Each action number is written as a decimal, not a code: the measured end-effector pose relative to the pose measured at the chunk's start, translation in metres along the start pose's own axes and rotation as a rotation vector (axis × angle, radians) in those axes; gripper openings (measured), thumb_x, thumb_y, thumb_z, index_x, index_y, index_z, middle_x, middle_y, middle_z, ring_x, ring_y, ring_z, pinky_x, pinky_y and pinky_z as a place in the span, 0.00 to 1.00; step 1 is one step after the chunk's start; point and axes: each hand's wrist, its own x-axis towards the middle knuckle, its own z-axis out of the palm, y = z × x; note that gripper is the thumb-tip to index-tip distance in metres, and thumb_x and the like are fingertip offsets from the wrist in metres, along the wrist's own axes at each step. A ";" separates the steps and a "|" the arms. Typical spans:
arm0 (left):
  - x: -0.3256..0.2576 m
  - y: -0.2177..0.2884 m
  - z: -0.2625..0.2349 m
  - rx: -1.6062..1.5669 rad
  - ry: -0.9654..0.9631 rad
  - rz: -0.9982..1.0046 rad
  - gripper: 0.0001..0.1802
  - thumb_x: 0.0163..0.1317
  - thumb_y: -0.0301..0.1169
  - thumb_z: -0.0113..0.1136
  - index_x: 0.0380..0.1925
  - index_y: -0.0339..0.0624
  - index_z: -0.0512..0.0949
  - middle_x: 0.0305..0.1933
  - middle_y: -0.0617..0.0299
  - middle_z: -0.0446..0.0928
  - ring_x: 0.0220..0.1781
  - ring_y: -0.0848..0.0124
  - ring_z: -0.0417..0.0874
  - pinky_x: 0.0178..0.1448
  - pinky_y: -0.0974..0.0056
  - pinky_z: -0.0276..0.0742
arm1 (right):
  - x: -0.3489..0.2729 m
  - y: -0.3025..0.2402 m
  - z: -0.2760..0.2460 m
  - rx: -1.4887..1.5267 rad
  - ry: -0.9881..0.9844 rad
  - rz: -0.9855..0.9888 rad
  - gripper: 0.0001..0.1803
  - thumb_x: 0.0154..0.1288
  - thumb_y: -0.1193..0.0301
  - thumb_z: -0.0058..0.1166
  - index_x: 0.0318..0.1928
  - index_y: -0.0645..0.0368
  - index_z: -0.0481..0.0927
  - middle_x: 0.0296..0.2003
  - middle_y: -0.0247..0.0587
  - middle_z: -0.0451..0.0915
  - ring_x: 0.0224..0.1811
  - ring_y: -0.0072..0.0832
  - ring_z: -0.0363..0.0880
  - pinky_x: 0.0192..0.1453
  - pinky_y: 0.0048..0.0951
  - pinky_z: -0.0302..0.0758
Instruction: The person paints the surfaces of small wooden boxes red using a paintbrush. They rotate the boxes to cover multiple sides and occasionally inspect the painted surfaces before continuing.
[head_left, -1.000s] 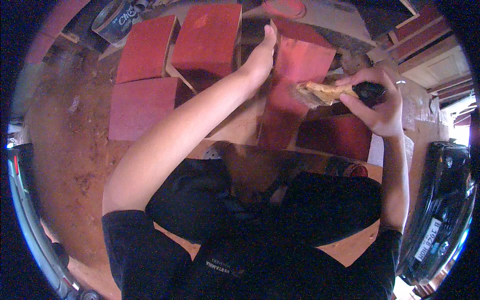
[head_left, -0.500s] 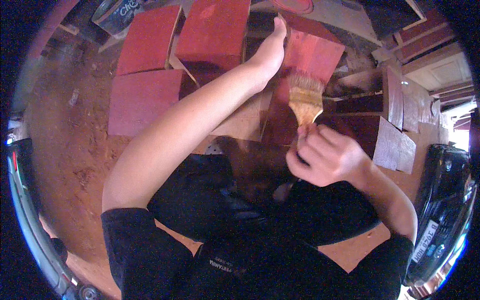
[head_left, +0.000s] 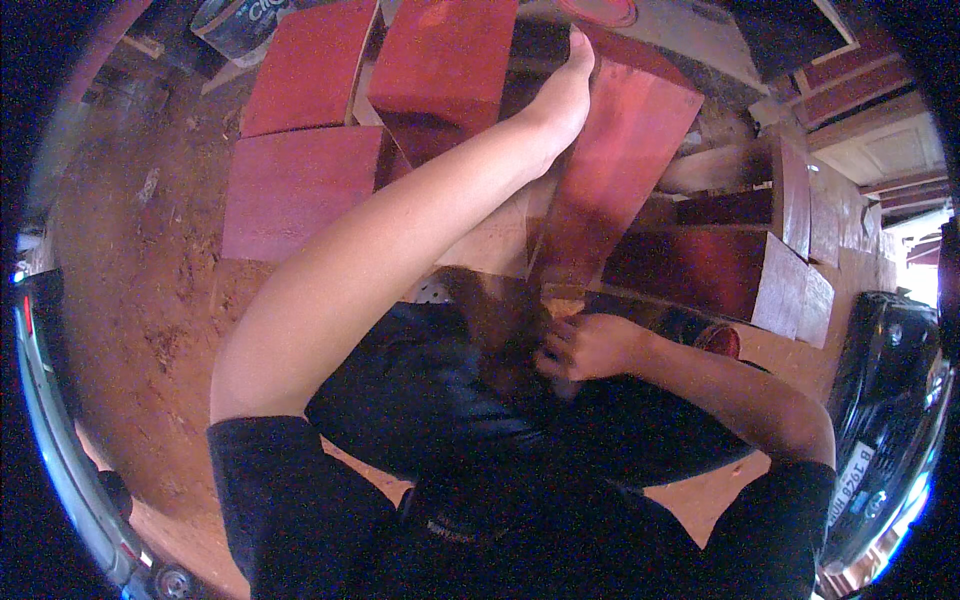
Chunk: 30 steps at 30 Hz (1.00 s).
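Observation:
A long red-painted wooden box stands tilted in front of me, its near end reaching toward my lap. At its upper left edge, my left hand holds it; the thumb points up and the other fingers are hidden. Down by the box's near end, my right hand is closed round the handle of a paintbrush. The brush's wooden part shows above the fingers, and its bristles are hard to make out in the shade. Paint on the box looks darker toward the near end.
Several red boxes stand at the far left, with a dark bucket behind them. More reddish wooden pieces lie to the right. A round can with red inside sits beside my right forearm. A black car is at the far right.
My right hand has drawn the paintbrush down and left along the box to its near end. The left hand stays on the box's edge. The red can has come into sight.

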 end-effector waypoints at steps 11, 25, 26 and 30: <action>0.000 0.010 0.006 -0.017 -0.053 -0.033 0.35 0.73 0.56 0.20 0.64 0.45 0.63 0.66 0.57 0.66 0.69 0.64 0.62 0.74 0.59 0.49 | 0.018 -0.003 0.014 0.471 0.101 0.395 0.15 0.59 0.67 0.49 0.47 0.52 0.77 0.44 0.45 0.79 0.44 0.43 0.81 0.40 0.39 0.83; -0.002 0.018 0.002 0.076 -0.117 -0.094 0.44 0.67 0.64 0.16 0.73 0.47 0.36 0.78 0.55 0.35 0.79 0.58 0.35 0.78 0.54 0.33 | -0.012 0.030 -0.075 -0.001 0.352 0.415 0.18 0.50 0.70 0.59 0.44 0.54 0.77 0.39 0.42 0.79 0.40 0.38 0.81 0.43 0.35 0.82; -0.004 0.021 0.003 0.082 -0.122 -0.102 0.43 0.68 0.64 0.16 0.73 0.46 0.36 0.78 0.55 0.35 0.79 0.58 0.35 0.78 0.54 0.34 | -0.014 0.029 -0.084 0.020 0.395 0.441 0.18 0.48 0.71 0.61 0.43 0.54 0.77 0.37 0.42 0.79 0.39 0.38 0.81 0.42 0.35 0.82; -0.016 0.029 0.004 0.085 -0.060 -0.042 0.44 0.67 0.64 0.16 0.73 0.45 0.36 0.78 0.54 0.34 0.79 0.59 0.35 0.78 0.54 0.33 | -0.016 0.023 -0.099 0.092 0.416 0.422 0.19 0.44 0.71 0.65 0.41 0.54 0.77 0.36 0.41 0.78 0.38 0.38 0.80 0.42 0.35 0.81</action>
